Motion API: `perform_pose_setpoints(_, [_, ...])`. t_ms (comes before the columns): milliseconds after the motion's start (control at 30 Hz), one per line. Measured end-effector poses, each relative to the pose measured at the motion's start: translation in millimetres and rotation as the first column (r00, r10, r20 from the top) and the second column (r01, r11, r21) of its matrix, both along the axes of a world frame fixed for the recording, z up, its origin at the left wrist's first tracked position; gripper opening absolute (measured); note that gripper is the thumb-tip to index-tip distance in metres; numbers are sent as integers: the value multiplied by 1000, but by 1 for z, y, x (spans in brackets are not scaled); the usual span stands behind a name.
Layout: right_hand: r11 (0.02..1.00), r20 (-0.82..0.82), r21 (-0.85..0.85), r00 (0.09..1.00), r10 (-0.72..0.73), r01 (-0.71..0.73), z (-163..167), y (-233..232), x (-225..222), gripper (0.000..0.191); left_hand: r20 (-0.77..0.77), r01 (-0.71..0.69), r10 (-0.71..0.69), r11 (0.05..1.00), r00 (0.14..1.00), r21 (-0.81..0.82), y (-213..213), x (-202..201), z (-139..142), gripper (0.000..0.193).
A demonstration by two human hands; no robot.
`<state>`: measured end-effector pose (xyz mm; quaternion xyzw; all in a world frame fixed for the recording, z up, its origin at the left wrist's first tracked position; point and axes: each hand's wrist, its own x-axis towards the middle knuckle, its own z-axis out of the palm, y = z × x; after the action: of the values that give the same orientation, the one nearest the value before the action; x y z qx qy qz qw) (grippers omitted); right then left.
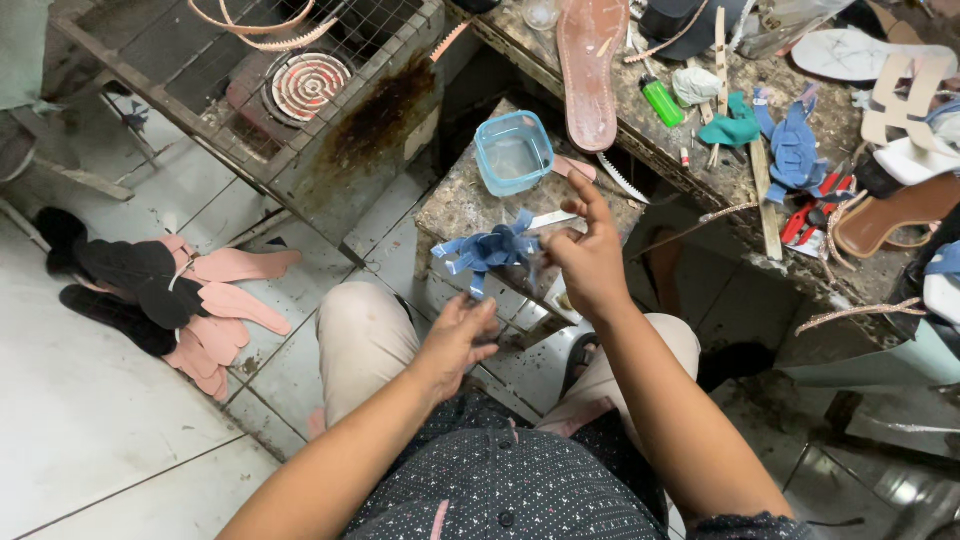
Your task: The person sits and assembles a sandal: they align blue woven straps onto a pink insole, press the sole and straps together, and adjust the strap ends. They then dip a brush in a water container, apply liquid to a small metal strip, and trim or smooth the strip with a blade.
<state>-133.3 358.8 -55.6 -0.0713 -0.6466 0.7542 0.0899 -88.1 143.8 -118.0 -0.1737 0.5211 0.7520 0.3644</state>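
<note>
Blue bow-shaped strap piece [487, 250] hangs in the air over a small stone-topped block [455, 205], just in front of the person's knees. The right hand [590, 262] pinches the right end of this piece between thumb and bent fingers, while its index finger points up and away. The left hand [458, 335] is lower, below the piece, with the fingers curled loosely inward; I cannot tell if it touches a hanging end of the blue material or holds nothing.

On the block, behind the blue piece, stands a square clear container with a blue rim [513, 152]. Beside it lies a white serrated strip [622, 180] at the edge of the table [700, 180].

The table is dirty and crowded. A long brown sandal sole [590, 70] lies on it, with a green lighter [661, 101] just beside. Further right are more blue strap pieces [793, 145], red-handled pliers [800, 222] and a tan sandal [890, 215].

To the left stands a rusty metal cage with a round coil heater [310, 85] inside. On the white tiled floor [80, 400], well apart from the hands, lies a fan of pink and black insoles [190, 300].
</note>
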Motion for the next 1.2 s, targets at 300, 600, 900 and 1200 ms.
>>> perform_pose_setpoints(300, [869, -163, 382, 903, 398, -315, 44, -15, 28, 89, -794, -494, -569, 638, 214, -591, -3, -25, 54, 101])
perform_pose_setpoints(600, [835, -145, 521, 946, 290, -176, 57, -26, 18, 86, -482, 99, -115, 993, 869, -59, -33, -4, 69, 27])
perform_pose_setpoints(900, [100, -59, 995, 957, 283, 32, 32, -25, -61, 91, -366, -183, 232, 970, 901, 163, -76, 17, 99, 18])
perform_pose_setpoints(1200, [31, 80, 996, 976, 203, -88, 35, -47, -90, 86, -221, -375, 398, 916, 891, 140, -97, 18, 104, 17])
